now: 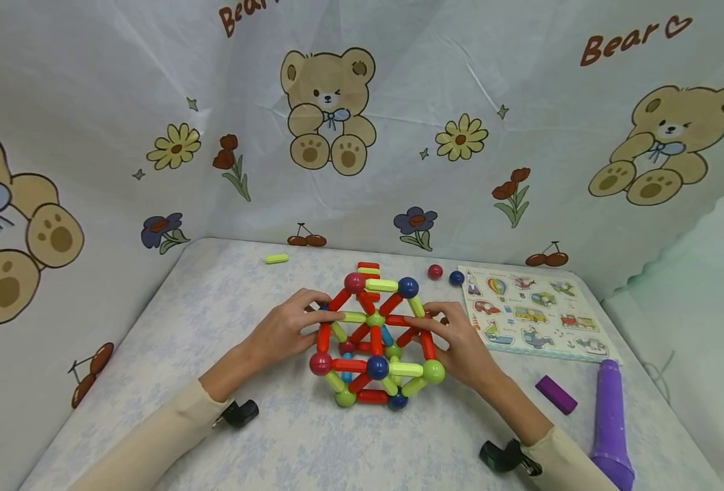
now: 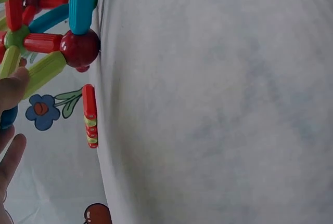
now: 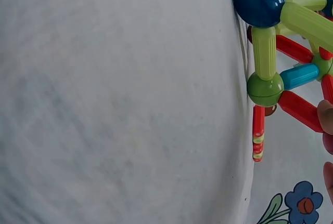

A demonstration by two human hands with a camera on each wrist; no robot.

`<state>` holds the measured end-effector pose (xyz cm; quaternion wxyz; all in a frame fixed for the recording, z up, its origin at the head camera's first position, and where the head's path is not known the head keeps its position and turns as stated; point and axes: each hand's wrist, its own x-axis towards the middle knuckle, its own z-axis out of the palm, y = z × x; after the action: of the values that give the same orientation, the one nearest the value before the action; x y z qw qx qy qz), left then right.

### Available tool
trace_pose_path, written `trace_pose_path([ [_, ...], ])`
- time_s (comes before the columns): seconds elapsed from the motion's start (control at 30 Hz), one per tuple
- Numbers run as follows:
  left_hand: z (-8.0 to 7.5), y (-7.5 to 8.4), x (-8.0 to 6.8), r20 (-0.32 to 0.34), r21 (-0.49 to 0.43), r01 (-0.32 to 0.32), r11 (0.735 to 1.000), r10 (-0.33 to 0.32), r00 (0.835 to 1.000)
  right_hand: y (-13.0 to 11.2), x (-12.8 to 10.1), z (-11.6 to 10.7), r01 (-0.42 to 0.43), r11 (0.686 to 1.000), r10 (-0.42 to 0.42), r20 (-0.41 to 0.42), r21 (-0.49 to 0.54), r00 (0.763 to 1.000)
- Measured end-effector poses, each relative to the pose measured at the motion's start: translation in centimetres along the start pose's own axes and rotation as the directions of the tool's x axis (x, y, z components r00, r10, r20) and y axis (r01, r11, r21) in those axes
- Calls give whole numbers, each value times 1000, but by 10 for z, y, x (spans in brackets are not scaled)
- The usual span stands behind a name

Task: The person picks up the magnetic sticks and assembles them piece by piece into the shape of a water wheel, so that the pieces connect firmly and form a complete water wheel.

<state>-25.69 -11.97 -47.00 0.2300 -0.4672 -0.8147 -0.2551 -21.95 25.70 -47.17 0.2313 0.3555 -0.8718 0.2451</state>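
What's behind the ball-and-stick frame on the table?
A small stack of red and green sticks lies just behind the frame, with a lone green stick farther back left. The frame covers the stack's near end.

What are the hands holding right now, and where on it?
Both hold the magnetic rod-and-ball structure: the left hand grips its left side, the right hand its right side, fingers on the upper rods.
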Motion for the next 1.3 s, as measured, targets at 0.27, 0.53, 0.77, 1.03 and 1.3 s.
trace_pose_path([
  [0.27, -1, 8, 1, 11, 25, -15, 1000, 14, 1000, -4, -2, 0, -6, 1000, 6, 2, -3, 1000],
  [0.53, 0, 11, -1, 25, 47, -29, 998, 28, 999, -6, -5, -1, 11, 1000, -11, 6, -25, 1000],
  [0.77, 0, 14, -2, 15, 76, -61, 995, 60, 998, -9, -7, -2, 45, 998, -45, 1, -53, 999],
  [1.03, -1, 17, -3, 15, 119, -90, 989, 89, 996, -14, -8, -4, 42, 994, -42, 7, -104, 999],
  [1.3, -2, 20, -3, 4, 139, -129, 982, 130, 992, -20, -9, -6, 53, 986, -52, 14, -160, 999],
])
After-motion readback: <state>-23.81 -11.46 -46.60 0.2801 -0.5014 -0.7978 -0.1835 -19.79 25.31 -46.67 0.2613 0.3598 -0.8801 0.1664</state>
